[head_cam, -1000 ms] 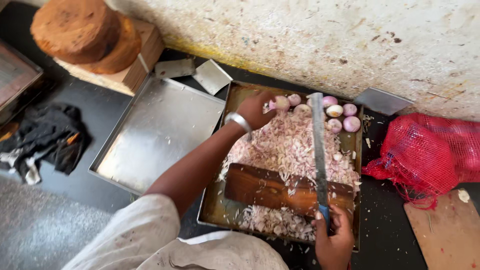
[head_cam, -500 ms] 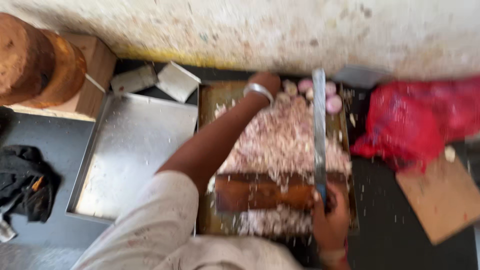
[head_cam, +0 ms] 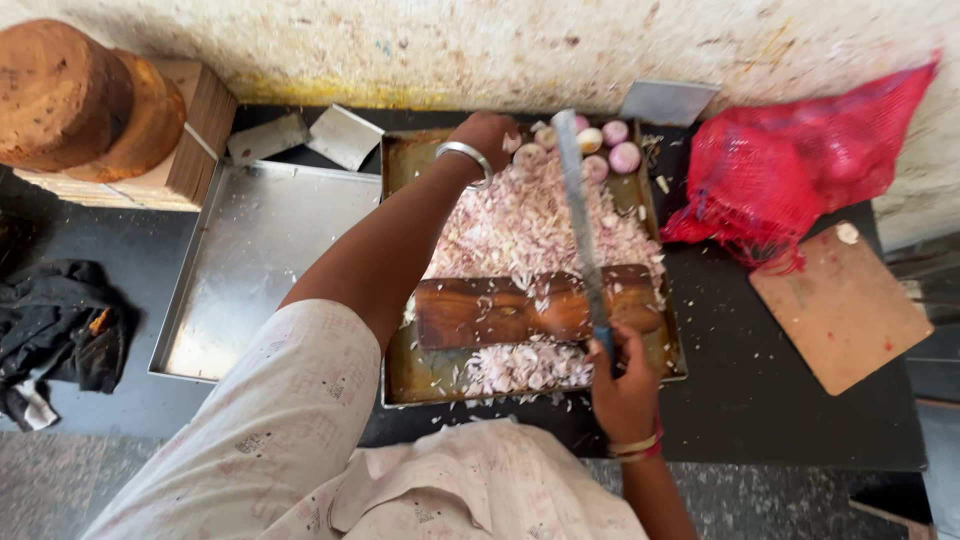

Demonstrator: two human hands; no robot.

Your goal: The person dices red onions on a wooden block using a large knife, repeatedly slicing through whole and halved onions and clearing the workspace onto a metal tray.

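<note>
Right hand [head_cam: 622,385] is clamped on the handle of the long knife [head_cam: 580,225], blade lying over the wooden block [head_cam: 520,308]. Left hand [head_cam: 490,135], fingers curled, rests at peeled onions [head_cam: 610,145] beyond the block. Onions judged light, slippery, round; grip each across its sides.

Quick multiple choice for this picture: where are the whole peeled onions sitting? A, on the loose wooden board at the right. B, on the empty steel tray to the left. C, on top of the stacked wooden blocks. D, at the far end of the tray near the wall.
D: the whole peeled onions lie at the far end of the tray, near the wall, next to the left hand and beyond the heap of chopped onion.
</note>
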